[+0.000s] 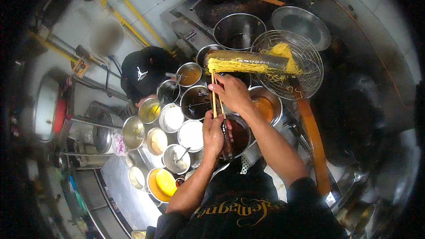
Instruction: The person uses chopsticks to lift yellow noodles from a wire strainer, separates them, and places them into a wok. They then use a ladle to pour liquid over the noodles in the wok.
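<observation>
Yellow noodles (242, 65) lie along a dark, long cylindrical tool (259, 58), which rests over a wire strainer (308, 76). More noodles hang off its far end into the strainer. My left hand (213, 132) grips the tool's dark handle (227, 147) together with the lower part of a pair of wooden chopsticks (213, 99). My right hand (232, 91) is at the chopsticks' upper part, thumb and fingers around them. The chopstick tips touch the noodles at the tool's near end. Whether the handle and the cylinder are one piece is partly hidden.
Metal pots of sauces and powders crowd the left, with a yellow liquid bowl (166, 183) lower down. An empty-looking dark pot (239, 33) stands beyond. The strainer's wooden handle (313, 139) runs down at right. A person in a black cap (146, 69) is close by at left.
</observation>
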{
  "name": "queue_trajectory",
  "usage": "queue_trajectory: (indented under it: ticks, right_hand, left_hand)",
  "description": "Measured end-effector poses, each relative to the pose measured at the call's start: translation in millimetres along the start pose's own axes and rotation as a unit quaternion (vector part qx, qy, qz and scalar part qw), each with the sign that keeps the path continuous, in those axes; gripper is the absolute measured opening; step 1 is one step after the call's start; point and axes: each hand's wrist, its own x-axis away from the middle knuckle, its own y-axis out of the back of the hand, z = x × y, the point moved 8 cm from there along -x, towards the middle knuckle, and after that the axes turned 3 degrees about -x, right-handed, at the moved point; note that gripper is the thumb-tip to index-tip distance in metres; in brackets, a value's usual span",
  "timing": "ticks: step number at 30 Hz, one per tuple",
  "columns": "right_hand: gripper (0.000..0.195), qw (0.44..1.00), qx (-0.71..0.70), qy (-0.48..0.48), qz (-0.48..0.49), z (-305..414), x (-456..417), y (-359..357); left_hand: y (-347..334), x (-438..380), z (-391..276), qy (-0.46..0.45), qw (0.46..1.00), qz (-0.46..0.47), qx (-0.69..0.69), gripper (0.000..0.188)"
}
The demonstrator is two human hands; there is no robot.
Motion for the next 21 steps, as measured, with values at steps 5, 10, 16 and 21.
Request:
queue_trajectory:
  ticks: [5, 10, 16, 21]
  right_hand:
    - [0.031, 1.0, 0.013, 0.003, 0.005, -7.0, 3.4, -1.0]
    - [0.027, 0.999, -0.042, 0.005, -0.002, -8.3, 1.3, 6.5]
    - [0.028, 0.997, -0.063, -0.048, 0.024, -2.7, 10.4, 25.3]
    - [0.027, 0.995, -0.065, -0.068, 0.02, 19.1, 33.4, 46.6]
  left_hand:
    - [-1.1, 0.2, 4.5, 0.0, 0.999, -0.008, -0.038, 0.015]
    - [-1.7, -0.3, 5.1, -0.035, 0.998, -0.017, -0.041, 0.018]
    - [-7.4, -0.2, 5.2, -0.02, 0.999, -0.013, -0.024, 0.02]
    - [-3.8, -0.7, 8.6, -0.021, 0.999, -0.027, -0.018, 0.019]
